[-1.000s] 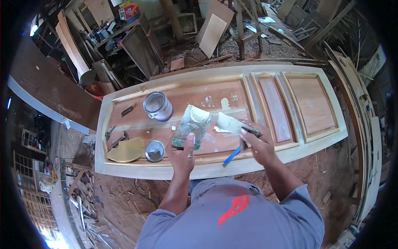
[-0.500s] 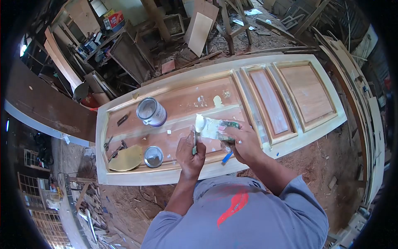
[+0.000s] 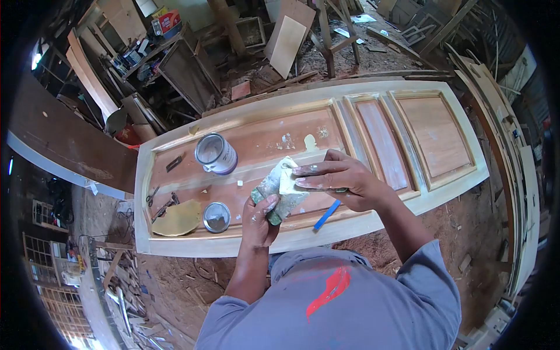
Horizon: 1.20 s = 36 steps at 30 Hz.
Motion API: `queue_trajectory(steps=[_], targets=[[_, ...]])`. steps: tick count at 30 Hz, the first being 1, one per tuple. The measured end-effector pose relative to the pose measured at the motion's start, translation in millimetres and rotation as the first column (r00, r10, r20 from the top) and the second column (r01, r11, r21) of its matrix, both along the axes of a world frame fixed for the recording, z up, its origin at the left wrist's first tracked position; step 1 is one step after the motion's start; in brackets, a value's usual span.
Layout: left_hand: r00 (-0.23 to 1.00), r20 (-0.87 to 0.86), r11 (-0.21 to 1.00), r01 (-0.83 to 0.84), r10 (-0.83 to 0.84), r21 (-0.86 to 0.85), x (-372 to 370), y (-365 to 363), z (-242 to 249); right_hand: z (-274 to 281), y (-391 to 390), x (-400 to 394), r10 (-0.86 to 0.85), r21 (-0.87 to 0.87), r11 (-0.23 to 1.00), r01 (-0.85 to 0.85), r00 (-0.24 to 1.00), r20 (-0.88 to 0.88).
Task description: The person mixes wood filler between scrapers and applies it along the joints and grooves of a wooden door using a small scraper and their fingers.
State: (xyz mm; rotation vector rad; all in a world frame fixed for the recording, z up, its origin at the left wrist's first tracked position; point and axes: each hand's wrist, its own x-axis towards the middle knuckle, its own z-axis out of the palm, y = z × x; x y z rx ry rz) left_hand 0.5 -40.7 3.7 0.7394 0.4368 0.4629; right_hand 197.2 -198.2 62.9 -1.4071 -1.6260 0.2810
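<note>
My left hand [image 3: 261, 219] is closed around the green end of a putty knife [image 3: 287, 205], whose broad, smeared blade faces up. My right hand [image 3: 350, 179] grips a second putty knife [image 3: 289, 182], its blade coated in white putty and laid against the first blade. Fingers cover most of its handle. Both hands are above a panelled wooden door [image 3: 433, 140] lying flat. On the door stand an open can [image 3: 224, 160] and, nearer me, a round metal lid [image 3: 217, 218]. A blue strip [image 3: 326, 215] lies by the near edge, close to my right forearm.
A yellowish sheet [image 3: 178, 219], scissors [image 3: 151, 196] and a small dark tool [image 3: 174, 163] lie on the door's left part. A dark upright panel [image 3: 76, 146] adjoins that end. Long boards [image 3: 519, 169] line the right side; wood scraps litter the floor.
My left hand has turned its putty knife from edge-on to broad side up. My right hand has rotated, bringing its putty-coated blade over the other one. The blue strip is more exposed.
</note>
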Motion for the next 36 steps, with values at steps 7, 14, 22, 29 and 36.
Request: queue_trajectory(steps=[7,14,22,29,36], targets=[[0.999,0.052,0.990,-0.001,0.008,-0.138,-6.0,13.9,-5.0,-2.1,-10.4,12.0,-0.112,0.040,0.993,0.108,0.986,0.120],[0.987,0.151,0.992,0.072,-0.057,-0.101,-1.1,23.0,-2.4,-44.9,-20.7,-19.6,-0.284,-0.208,0.957,0.202,0.506,-0.814],[0.994,0.062,0.994,0.090,-0.086,-0.058,9.2,17.2,-11.5,-39.3,0.6,-43.0,-0.066,-0.069,0.995,0.078,-0.042,-0.997],[0.996,-0.018,0.996,-0.092,0.091,-0.018,8.0,24.3,-11.8,-44.5,-25.2,-34.7,0.107,0.107,0.987,-0.123,-0.005,-0.994],[0.995,-0.054,0.995,0.086,-0.088,-0.048,2.3,6.8,-10.2,-31.4,-6.0,-6.3,0.081,0.214,0.975,0.058,0.806,-0.587]])
